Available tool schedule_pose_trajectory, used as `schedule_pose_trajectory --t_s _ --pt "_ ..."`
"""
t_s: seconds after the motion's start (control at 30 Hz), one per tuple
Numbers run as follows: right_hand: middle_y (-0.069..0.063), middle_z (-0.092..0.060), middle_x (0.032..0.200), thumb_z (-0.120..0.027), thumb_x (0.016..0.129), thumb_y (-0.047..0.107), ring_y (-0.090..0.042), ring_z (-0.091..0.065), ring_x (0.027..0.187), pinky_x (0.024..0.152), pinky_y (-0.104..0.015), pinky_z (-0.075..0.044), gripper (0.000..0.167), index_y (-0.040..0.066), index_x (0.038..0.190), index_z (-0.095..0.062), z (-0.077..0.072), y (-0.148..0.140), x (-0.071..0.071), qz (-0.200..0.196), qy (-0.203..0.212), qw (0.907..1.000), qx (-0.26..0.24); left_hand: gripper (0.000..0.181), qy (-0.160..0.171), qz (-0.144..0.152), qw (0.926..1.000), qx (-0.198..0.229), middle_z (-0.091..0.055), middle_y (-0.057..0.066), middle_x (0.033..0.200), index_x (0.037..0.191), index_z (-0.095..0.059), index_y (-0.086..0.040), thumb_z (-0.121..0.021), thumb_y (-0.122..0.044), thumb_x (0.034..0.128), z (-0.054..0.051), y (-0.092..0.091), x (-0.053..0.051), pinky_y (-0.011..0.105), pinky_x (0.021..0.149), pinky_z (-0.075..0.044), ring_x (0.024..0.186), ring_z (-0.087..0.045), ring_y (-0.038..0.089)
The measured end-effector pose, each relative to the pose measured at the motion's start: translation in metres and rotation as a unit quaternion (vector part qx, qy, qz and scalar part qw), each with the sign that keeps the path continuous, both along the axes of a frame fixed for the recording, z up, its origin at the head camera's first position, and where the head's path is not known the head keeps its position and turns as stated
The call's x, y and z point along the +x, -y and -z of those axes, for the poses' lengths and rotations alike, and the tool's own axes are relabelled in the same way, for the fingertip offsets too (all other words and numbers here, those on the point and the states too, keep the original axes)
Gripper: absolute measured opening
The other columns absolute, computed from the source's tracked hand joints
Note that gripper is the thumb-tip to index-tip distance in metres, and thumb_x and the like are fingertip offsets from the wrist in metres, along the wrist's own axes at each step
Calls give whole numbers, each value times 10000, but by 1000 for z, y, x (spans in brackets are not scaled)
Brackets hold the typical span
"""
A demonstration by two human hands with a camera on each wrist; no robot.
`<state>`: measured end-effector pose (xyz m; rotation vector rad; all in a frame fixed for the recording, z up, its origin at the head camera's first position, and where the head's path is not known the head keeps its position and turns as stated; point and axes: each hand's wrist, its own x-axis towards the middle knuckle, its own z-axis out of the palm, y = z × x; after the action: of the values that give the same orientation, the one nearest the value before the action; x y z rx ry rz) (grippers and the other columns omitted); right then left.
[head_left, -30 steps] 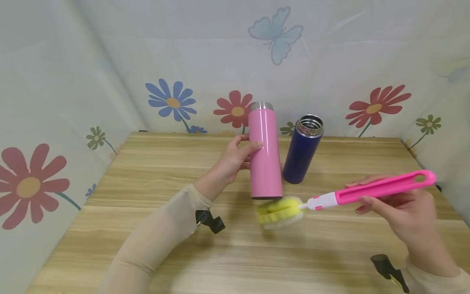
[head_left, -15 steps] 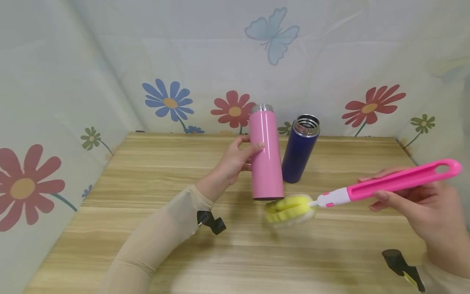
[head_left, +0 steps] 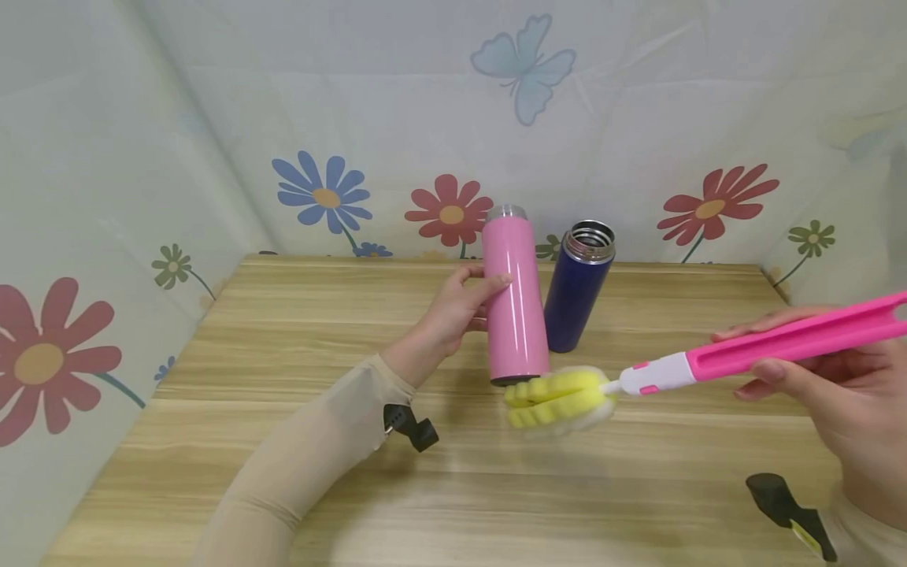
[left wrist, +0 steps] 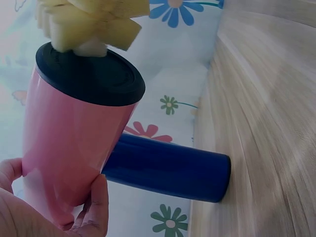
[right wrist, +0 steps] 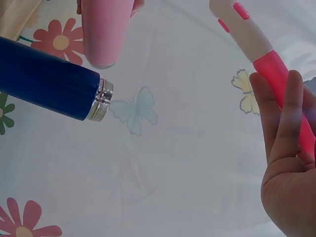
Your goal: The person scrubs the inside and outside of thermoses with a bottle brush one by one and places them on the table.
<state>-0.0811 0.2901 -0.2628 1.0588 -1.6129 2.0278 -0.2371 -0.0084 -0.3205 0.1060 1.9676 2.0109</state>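
Note:
My left hand point(head_left: 453, 311) grips a pink thermos bottle point(head_left: 516, 307) from its left side. The bottle is tilted, its metal neck pointing to the back wall and its black base point(left wrist: 94, 79) facing me. At that base is the yellow sponge head point(head_left: 560, 398) of a bottle brush, which seems to touch it in the left wrist view. My right hand point(head_left: 843, 394) holds the brush by its pink handle point(right wrist: 277, 74), thumb and fingers around it. Just right of the pink bottle, a dark blue thermos bottle point(head_left: 577, 295) stands upright without a lid, its steel mouth uncovered.
A wooden table point(head_left: 298, 331) lies under everything. White cloth point(head_left: 397, 94) printed with flowers and a butterfly hangs behind and at the sides. Black camera mounts point(head_left: 411, 429) sit on both wrists.
My right hand has moved right and slightly up, with the brush handle. The sponge head now overlaps the lower edge of the pink bottle's base. The pink bottle's neck has dipped slightly.

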Motion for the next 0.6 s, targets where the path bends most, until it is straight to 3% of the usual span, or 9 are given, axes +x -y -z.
schedule_pose_trajectory --t_s 0.33,0.47,0.6 --pt "-322 -656 1106 -466 825 -288 -333 -708 951 642 -325 -593 304 -321 1126 -450 -2 4 1 -236 -18 9995 -202 541 78 -21 10000 -5 -594 162 1196 1310 -420 -90 -633 -372 900 0 -2 -1 294 690 -569 868 -646 230" --pt "-316 -654 1116 -442 821 -306 -312 -725 828 642 -330 -592 304 -312 1124 -453 -1 5 4 -100 228 9996 -142 550 113 -2 9999 -20 -599 169 1185 1309 -414 -83 -635 -376 899 -1 -3 0 306 702 -572 844 -649 220" --pt "-287 -667 1116 -449 805 -319 -277 -716 729 636 -318 -588 330 -295 1134 -464 -4 7 7 331 542 9977 238 540 101 27 9999 62 -614 183 1163 1306 -415 -70 -633 -356 902 -1 -3 1 305 691 -576 794 -658 194"
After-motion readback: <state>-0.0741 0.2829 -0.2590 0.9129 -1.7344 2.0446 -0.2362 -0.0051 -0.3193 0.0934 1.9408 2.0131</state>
